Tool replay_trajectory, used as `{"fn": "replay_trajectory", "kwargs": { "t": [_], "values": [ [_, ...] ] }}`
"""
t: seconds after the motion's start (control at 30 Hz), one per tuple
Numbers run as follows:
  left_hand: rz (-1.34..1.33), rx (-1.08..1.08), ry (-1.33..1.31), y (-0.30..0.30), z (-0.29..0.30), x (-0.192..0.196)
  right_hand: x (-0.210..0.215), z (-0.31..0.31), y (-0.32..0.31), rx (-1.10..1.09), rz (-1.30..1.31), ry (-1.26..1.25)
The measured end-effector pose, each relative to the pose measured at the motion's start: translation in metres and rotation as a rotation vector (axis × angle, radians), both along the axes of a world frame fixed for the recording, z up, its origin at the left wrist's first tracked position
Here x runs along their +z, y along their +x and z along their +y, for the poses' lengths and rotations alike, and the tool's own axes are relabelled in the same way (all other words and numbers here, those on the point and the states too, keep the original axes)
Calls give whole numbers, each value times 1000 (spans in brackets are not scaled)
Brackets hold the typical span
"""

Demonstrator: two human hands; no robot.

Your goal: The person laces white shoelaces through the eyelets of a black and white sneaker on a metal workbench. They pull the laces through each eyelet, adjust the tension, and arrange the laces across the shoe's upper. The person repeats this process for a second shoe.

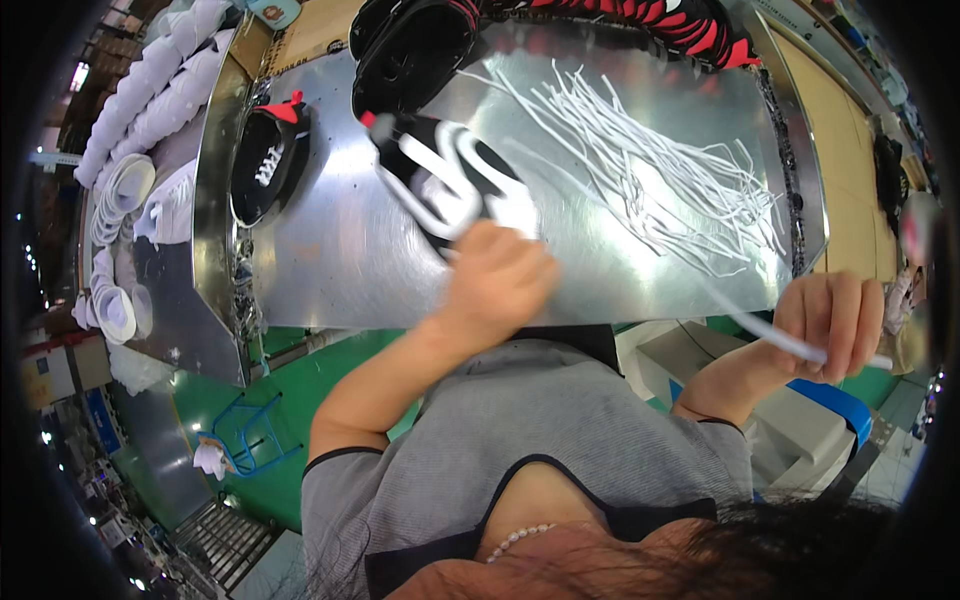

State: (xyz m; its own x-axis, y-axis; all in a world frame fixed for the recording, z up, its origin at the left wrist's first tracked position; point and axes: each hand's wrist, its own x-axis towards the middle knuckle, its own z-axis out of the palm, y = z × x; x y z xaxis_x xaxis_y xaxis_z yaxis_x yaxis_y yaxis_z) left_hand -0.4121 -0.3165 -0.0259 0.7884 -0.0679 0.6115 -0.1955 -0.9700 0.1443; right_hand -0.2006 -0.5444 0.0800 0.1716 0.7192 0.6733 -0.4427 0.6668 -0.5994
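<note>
The metal table [330,270] serves as the landmark. Near its front edge, the left hand [497,275] is curled shut around the heel end of a black shoe [440,180] with broad white trim; the shoe is blurred, so how the fingers sit on it cannot be told exactly. Just off the table's right front corner, the right hand [832,322] is closed in a fist around a white lace [770,330], which runs taut from the fist up and left toward the shoe. Its far end is lost in the blur, so whether it is already through an eyelet cannot be told.

On the table's right half lies a loose pile of laces [660,170]. At the table's left side sits a second shoe [270,160], black with white lacing and a red tab. More black and red shoes [680,25] crowd the back edge. Beyond the table's left edge stand stacks of white pieces [120,190].

By my judgement, the step in hand is lacing: one lace is being drawn out tight against the held shoe. The next move likely calls for a steady hold on the shoe and a finer pinch near the lace tip, to aim it at the next eyelet.
</note>
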Motion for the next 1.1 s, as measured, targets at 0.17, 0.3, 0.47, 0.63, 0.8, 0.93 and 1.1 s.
{"fn": "replay_trajectory", "kwargs": {
  "t": [0.17, 0.3, 0.47, 0.63, 0.8, 0.93, 1.1],
  "values": [
    [77, 44, -368, 15, -26, -62, -56, 2, -50, 87, 312, -109],
    [33, 254, -127, -23, 39, -5, -97, 64, -88, -129, 489, -917],
    [975, 390, 37, 12, 109, -4, -181, 135, -106, -261, 410, -1045],
    [1426, 357, -1554, 14, 107, -21, -205, 139, -108, -621, -113, -1125],
    [925, 214, -2051, 12, 72, -43, -187, 147, -83, -740, -244, -1133],
    [845, 243, -2252, 3, 54, -66, -172, 142, -83, -651, 34, -872],
    [562, 239, -2048, -8, 25, -39, -159, 120, -103, -526, 81, -964]
  ]
}}
